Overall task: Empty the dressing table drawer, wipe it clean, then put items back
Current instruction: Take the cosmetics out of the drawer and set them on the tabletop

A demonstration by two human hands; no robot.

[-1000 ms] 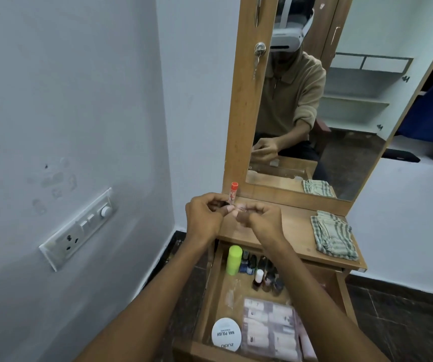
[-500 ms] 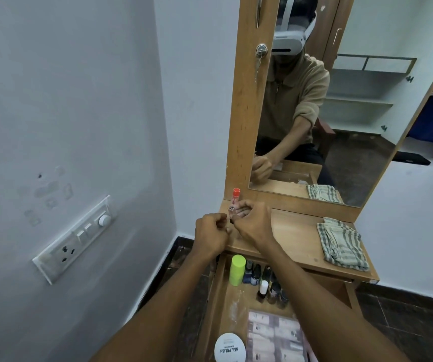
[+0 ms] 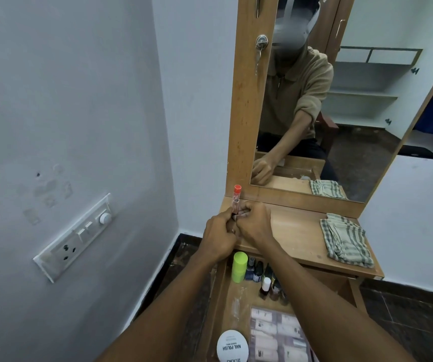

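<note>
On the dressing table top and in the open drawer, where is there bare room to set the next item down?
The tabletop is bare between the right hand and the folded checked cloth. In the drawer, a bare strip runs along its left wall, below the green bottle. The back, with the small bottles, is crowded; the packets and white tub fill the front.

Wooden dressing table top (image 3: pixel 299 232), folded checked cloth (image 3: pixel 346 240) at right

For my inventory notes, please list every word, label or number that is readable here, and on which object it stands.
"NAIL POLISH": on the round white lid in the open drawer.
Smaller print on that lid: too blurred to read.
Label on the red-capped tube: too small.
Clear packet of sachets: print unreadable.
</note>
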